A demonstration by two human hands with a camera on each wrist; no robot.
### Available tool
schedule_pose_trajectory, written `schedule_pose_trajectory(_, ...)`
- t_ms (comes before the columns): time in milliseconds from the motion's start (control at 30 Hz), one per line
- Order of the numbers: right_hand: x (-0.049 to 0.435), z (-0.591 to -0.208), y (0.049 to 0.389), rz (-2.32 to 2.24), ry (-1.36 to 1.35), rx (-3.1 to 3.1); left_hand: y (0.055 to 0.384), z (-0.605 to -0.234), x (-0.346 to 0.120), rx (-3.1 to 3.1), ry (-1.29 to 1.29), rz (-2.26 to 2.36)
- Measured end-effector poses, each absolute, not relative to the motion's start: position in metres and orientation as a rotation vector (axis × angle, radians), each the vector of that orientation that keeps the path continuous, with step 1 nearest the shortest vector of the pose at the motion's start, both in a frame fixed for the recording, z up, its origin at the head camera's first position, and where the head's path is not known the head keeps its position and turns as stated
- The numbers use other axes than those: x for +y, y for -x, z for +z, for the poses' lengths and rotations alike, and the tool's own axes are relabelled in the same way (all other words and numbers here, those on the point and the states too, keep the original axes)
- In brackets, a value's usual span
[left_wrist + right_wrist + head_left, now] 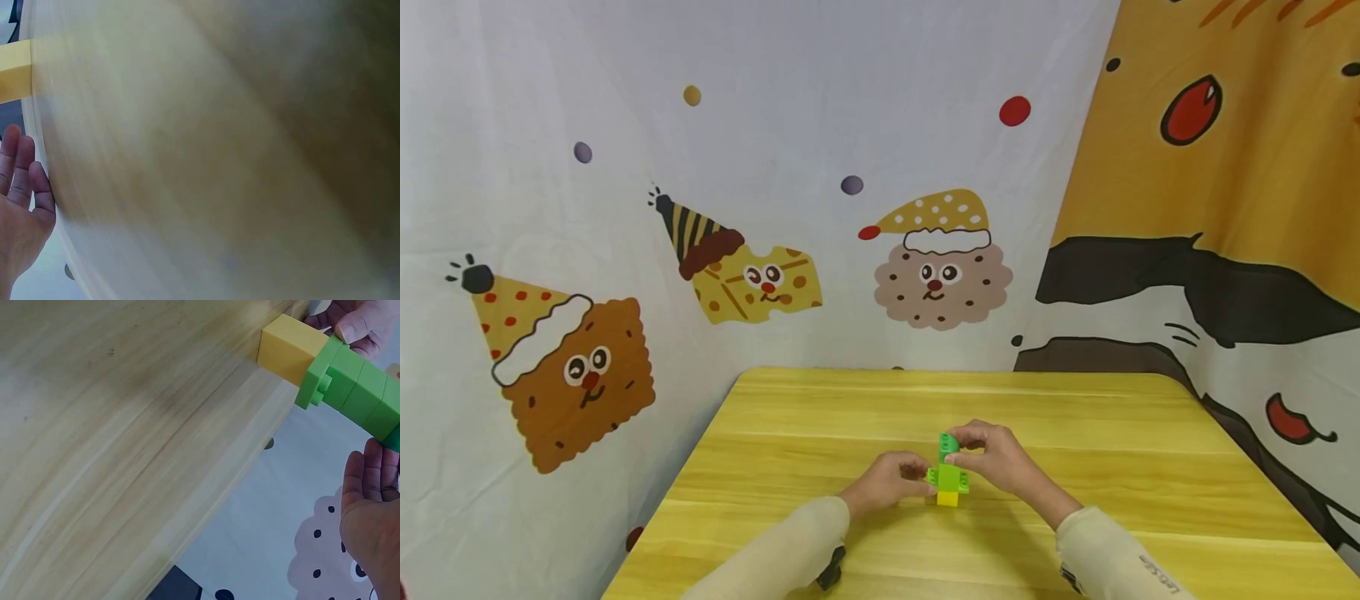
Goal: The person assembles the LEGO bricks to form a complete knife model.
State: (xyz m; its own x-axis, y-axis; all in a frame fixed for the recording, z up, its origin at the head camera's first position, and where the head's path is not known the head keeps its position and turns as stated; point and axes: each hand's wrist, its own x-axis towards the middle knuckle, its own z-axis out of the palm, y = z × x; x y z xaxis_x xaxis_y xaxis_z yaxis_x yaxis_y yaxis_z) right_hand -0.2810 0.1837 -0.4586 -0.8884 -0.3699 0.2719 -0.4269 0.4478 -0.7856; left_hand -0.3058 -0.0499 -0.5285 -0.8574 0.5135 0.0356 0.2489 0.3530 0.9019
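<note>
A small tower of toy building blocks stands upright on the wooden table (775, 467), between both hands. Its base is a yellow block (947, 499), also seen in the right wrist view. Over that come a wide lime green brick (964, 482) with studs jutting out on either side and a stack of lime green blocks (364, 389). A darker green block (945, 442) with a rounded side tops it. My right hand (997, 457) pinches this top block between thumb and fingers. At the tower's left side my left hand (889, 483) holds the wide brick's end, thumb in front.
A dark wrist strap (831, 570) hangs under the left sleeve. Behind the table's far edge hangs a white cloth (805, 108) printed with cartoon snacks, with a larger orange print (1120, 167) at the right.
</note>
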Motion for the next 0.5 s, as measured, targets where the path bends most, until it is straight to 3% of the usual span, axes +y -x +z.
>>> schedule_pose_trajectory(500, 0.1834, -0.4678, 0.2782, 1.570, -0.628, -2.589, 0.3036, -0.5276, -0.0490, 2.364, -0.685, 1.511)
